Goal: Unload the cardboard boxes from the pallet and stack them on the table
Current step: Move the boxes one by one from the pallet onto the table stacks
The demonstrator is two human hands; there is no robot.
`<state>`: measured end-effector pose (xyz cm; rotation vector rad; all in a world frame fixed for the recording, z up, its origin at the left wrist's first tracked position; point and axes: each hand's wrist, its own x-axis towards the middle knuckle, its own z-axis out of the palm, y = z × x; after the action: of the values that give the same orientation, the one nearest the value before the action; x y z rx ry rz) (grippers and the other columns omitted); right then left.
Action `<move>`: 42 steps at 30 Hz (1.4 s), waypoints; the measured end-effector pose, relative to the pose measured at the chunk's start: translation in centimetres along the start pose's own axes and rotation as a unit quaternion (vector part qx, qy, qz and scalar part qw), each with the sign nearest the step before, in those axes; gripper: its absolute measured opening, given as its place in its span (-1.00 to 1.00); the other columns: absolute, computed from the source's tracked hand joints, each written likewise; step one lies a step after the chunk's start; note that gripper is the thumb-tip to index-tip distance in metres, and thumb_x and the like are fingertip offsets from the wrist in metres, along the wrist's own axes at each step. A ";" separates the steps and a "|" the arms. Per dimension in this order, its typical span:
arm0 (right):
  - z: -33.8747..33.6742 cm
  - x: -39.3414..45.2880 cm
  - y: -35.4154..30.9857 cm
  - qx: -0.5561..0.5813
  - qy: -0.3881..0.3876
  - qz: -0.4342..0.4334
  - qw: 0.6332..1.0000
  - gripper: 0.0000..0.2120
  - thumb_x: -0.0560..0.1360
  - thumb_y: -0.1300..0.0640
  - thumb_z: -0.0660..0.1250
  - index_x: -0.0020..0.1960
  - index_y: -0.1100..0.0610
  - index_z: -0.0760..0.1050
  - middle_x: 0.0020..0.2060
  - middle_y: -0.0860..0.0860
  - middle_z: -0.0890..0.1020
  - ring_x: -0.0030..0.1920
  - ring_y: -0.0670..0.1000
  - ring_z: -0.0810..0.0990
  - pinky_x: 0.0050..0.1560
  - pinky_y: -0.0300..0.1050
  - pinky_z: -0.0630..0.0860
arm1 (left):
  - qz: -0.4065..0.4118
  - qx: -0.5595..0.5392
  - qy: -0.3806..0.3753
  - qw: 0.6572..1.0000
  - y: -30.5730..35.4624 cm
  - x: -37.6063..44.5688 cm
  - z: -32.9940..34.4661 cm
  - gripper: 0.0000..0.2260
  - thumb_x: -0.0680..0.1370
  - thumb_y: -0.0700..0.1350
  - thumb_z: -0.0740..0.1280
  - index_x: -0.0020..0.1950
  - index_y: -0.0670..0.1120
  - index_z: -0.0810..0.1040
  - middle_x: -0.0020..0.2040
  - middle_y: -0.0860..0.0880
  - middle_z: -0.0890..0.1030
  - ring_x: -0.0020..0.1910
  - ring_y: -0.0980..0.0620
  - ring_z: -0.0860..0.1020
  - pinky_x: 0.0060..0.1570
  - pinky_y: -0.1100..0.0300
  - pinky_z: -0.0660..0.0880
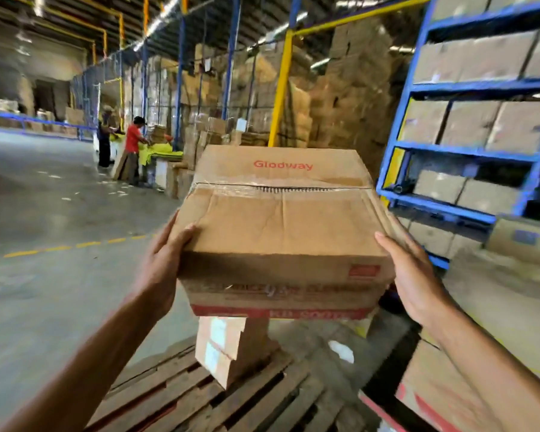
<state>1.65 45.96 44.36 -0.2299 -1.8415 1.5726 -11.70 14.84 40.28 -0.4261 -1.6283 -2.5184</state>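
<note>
- Between our two hands, at the near middle of the view, sits the cardboard box (281, 226); we carry it clear above the pallet (219, 397), touching nothing below.
- Our left hand (159, 269) clasps the box's left near corner, thumb curled over the top edge, fingers hidden behind the side.
- Our right hand (415, 275) presses flat against the right side, fingers straight and pointing away from us.
- The box's long axis runs left to right, squarely across the span of our arms, so both hands are equally near it and share the load.
- Its taped seam runs the same way, with the red lettering on the far flap.
- Beneath it, a smaller box (231, 350) stands on the pallet, not yet unloaded.
- Near right, another carton (443, 394) lies low beside the pallet.
- Farther right rises blue shelving (396, 120) full of cartons.
- No table shows, so we judge we must turn with the box before setting it down.
</note>
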 end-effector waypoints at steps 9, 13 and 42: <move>-20.6 -1.1 -10.3 -0.024 0.069 -0.137 0.988 -0.07 -0.01 -0.45 0.49 0.34 -0.28 0.43 0.29 -0.15 0.56 0.30 -0.08 0.51 0.40 0.11 0.34 | 0.066 -0.064 -0.139 0.986 3.0 -3.8 21.3 -0.72 0.51 -0.01 0.35 0.17 0.31 0.54 0.35 0.08 0.48 0.34 0.02 0.43 0.41 0.04 0.28; -27.5 -2.4 -12.1 -0.037 0.100 -0.158 0.982 -0.48 0.29 -0.29 0.45 0.24 -0.29 0.51 0.22 -0.10 0.62 0.26 -0.03 0.56 0.36 0.13 0.38 | 0.044 -0.082 -0.165 0.982 2.2 -5.9 29.6 -0.63 0.56 -0.07 0.30 0.36 0.17 0.47 0.21 0.14 0.56 0.18 0.09 0.49 0.10 0.19 0.42; -43.4 9.5 -5.7 -0.147 0.338 -0.080 0.926 -0.64 0.54 -0.09 0.29 0.07 0.21 0.56 -0.29 0.05 0.68 -0.29 0.02 0.70 -0.28 -0.15 0.56 | -0.052 0.013 -0.357 0.933 -10.2 3.4 58.7 -0.72 0.50 0.25 0.24 -0.01 0.09 0.57 0.05 -0.07 0.62 0.07 -0.04 0.54 0.18 0.00 0.45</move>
<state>22.31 84.45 54.30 -0.6526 -1.4772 0.9255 -7.29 72.50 54.88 -1.4206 -1.9189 -2.5646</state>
